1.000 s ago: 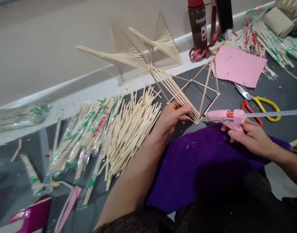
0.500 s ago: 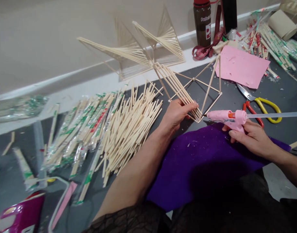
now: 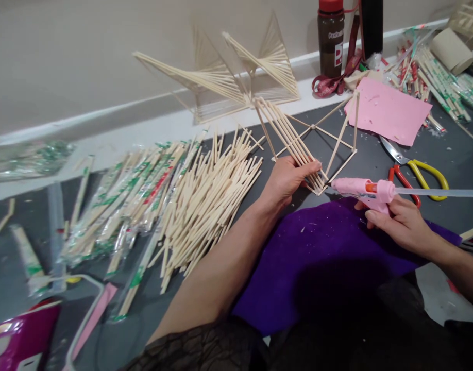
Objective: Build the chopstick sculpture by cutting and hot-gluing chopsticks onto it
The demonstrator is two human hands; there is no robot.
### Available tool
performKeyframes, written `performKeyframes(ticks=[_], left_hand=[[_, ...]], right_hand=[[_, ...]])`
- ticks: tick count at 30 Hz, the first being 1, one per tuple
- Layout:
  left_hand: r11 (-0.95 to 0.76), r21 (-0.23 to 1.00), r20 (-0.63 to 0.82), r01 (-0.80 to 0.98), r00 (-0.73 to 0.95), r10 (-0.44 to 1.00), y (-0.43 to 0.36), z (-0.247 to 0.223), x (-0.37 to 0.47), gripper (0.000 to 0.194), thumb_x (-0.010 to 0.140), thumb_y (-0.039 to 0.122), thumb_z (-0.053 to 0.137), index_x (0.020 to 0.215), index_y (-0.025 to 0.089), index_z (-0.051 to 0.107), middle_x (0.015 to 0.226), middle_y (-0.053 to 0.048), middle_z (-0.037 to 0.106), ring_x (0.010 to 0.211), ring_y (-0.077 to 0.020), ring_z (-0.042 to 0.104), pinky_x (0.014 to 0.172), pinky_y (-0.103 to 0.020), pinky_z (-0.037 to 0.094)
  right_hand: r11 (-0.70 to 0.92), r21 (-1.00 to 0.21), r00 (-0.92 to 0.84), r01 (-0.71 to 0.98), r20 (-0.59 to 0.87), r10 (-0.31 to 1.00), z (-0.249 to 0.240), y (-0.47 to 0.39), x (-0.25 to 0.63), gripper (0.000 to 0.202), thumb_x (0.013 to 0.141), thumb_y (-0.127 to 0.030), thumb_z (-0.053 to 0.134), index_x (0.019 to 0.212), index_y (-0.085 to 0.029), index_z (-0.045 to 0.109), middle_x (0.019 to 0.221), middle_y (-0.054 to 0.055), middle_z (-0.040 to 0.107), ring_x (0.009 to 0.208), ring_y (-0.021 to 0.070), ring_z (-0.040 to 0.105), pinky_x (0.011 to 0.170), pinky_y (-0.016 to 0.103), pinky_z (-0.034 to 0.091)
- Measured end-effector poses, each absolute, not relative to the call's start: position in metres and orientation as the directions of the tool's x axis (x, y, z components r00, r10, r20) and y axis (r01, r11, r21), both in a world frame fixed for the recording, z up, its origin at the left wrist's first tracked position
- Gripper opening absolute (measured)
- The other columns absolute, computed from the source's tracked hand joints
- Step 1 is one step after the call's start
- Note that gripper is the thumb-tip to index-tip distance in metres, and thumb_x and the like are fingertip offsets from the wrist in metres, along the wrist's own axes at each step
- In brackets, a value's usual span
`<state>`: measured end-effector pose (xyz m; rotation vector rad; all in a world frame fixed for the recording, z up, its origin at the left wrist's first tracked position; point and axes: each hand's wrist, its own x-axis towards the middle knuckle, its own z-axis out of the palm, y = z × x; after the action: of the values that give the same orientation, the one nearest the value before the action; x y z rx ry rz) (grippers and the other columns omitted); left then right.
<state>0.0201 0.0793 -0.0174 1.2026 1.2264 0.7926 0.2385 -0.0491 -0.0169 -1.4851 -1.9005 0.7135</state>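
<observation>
My left hand (image 3: 288,178) is closed around the lower end of a row of thin wooden sticks, part of a stick frame (image 3: 286,131) made of chopstick-like pieces. In my right hand (image 3: 401,221) is a pink hot glue gun (image 3: 364,190), with a long clear glue stick (image 3: 437,192) running out of its back. The nozzle points left and meets, or nearly meets, the bottom corner of the frame just beyond my left fingers. Behind, fanned twisted stick panels (image 3: 205,80) rise against the wall and join the frame.
A pile of bare sticks (image 3: 213,206) lies left of my forearm, beside wrapped chopsticks (image 3: 124,196). Purple cloth (image 3: 317,257) covers the near edge. Scissors (image 3: 418,172), pink sheet (image 3: 389,111) and a bottle (image 3: 331,41) stand or lie on the right.
The whole view has shifted slightly, so most things appear a little to the right at the top. Both hands keep their holds, and the nozzle stays by the frame's bottom corner.
</observation>
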Motion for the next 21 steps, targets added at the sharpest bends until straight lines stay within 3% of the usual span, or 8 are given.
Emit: performKeyframes(ticks=[7,15,21], left_hand=[[0.261,0.961,-0.275,0.089,0.226,0.934,0.080,-0.019,0.021,0.018,0.065,0.028,0.074,0.073,0.015,0.067,0.065,-0.002,0.065,0.056,-0.0131,0.060,0.049,-0.024,0.043],[0.278,0.959,-0.283,0.056,0.220,0.933,0.078,-0.014,0.024,0.013,0.067,0.023,0.073,0.073,0.014,0.067,0.062,-0.001,0.063,0.053,-0.0114,0.057,0.048,-0.022,0.041],[0.275,0.960,-0.280,0.054,0.229,0.932,0.078,-0.013,0.024,0.009,0.069,0.022,0.071,0.071,0.014,0.066,0.061,-0.001,0.063,0.051,-0.0104,0.054,0.047,-0.022,0.042]], right_hand=[[0.254,-0.678,-0.192,0.689,0.167,0.967,-0.017,-0.050,0.234,0.027,0.091,-0.034,0.052,0.099,-0.019,0.073,0.085,0.005,0.075,0.071,0.0193,0.069,0.074,0.032,0.056],[0.219,-0.642,-0.154,0.735,0.157,0.976,-0.021,-0.053,0.228,0.024,0.091,-0.035,0.051,0.092,-0.019,0.067,0.066,0.004,0.064,0.063,0.0193,0.064,0.065,0.031,0.054],[0.207,-0.605,-0.155,0.769,0.137,0.978,-0.022,-0.052,0.227,0.024,0.093,-0.039,0.048,0.089,-0.021,0.063,0.072,0.007,0.065,0.065,0.0212,0.063,0.063,0.033,0.053]])
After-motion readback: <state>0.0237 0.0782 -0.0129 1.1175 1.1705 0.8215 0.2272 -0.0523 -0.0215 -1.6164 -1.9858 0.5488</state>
